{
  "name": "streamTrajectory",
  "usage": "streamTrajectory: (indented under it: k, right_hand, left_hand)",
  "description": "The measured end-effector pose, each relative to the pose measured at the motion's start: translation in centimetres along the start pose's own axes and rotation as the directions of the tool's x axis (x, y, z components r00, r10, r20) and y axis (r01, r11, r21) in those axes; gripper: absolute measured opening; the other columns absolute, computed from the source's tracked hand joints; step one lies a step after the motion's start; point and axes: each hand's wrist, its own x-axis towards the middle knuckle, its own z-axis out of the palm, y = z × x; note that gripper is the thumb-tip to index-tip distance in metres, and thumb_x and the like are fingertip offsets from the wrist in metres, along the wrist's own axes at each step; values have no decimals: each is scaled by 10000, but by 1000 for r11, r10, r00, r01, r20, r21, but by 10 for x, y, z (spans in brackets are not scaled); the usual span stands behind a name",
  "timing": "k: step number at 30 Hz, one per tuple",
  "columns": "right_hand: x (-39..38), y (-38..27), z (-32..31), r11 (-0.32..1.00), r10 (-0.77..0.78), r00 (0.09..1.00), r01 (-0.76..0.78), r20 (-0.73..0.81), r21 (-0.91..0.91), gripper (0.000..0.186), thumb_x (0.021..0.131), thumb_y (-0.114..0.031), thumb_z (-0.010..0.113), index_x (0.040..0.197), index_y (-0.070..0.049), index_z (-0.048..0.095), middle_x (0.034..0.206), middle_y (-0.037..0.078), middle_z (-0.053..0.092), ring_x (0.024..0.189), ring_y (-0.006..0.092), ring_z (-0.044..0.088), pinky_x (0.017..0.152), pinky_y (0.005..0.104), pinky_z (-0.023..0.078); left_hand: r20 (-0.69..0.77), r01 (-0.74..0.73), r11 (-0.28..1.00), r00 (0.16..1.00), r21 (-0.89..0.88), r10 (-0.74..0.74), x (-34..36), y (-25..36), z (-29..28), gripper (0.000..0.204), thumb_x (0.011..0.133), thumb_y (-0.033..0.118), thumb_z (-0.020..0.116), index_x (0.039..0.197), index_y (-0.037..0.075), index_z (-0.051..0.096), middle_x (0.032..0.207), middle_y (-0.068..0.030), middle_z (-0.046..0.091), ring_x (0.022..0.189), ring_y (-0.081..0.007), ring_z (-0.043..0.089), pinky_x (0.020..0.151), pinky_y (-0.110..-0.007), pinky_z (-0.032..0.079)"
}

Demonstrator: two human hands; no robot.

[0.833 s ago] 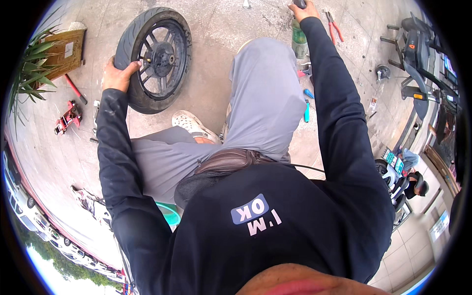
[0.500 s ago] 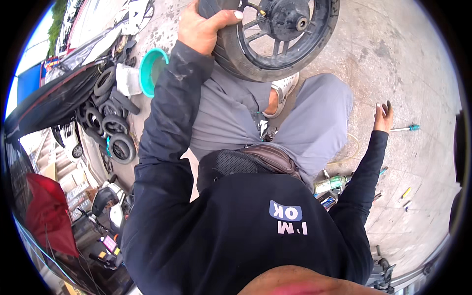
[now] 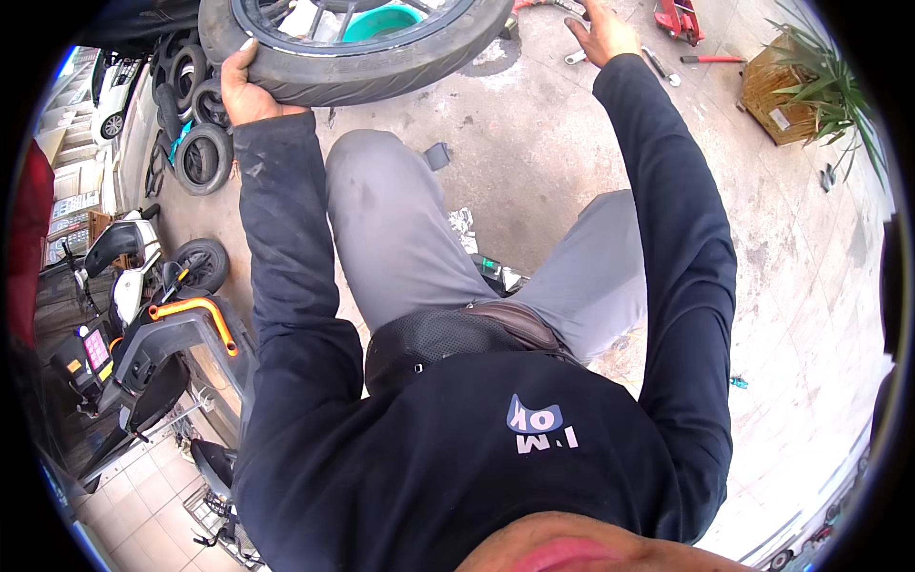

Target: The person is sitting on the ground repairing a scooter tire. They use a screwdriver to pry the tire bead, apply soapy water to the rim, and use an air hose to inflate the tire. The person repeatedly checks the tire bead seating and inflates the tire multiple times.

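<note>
My left hand (image 3: pixel 255 91) is closed on the near left edge of a motorcycle wheel (image 3: pixel 372 81), its thumb on the sidewall. The wheel has a black treaded tyre and a dark spoked rim, and it is tilted, its top cut off by the frame edge. My right hand (image 3: pixel 610 36) is stretched forward to the right of the wheel, fingers apart, with nothing visible in it. Close to its fingertips lies a silver tool end (image 3: pixel 575 57). Just right of it is a dark-handled tool (image 3: pixel 660 67).
Through the spokes a teal basin (image 3: pixel 381 21) shows. Old tyres (image 3: pixel 202 157) are heaped at the left, above parked scooters (image 3: pixel 133 276). A red jack (image 3: pixel 679 21), a red-handled tool (image 3: pixel 715 59) and a potted plant (image 3: pixel 777 91) stand or lie at the far right.
The wheel has shifted left and tipped flatter, still in my left hand. My right hand has come from low at the right to far forward. The view has turned, bringing the plant and jack in.
</note>
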Motion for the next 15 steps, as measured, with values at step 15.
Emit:
streamTrajectory:
  k: [15]
  right_hand:
    - [157, -279, 398, 823, 289, 769, -503, 570, 262, 569, 867, -374, 690, 1316, -35, 615, 1257, 213, 658, 1184, 332, 629, 1034, 387, 472]
  left_hand:
    - [-459, 178, 969, 856, -172, -239, 250, -82, -421, 386, 818, 268, 604, 1122, 31, 618, 1016, -160, 694, 964, -323, 675, 909, -493, 541]
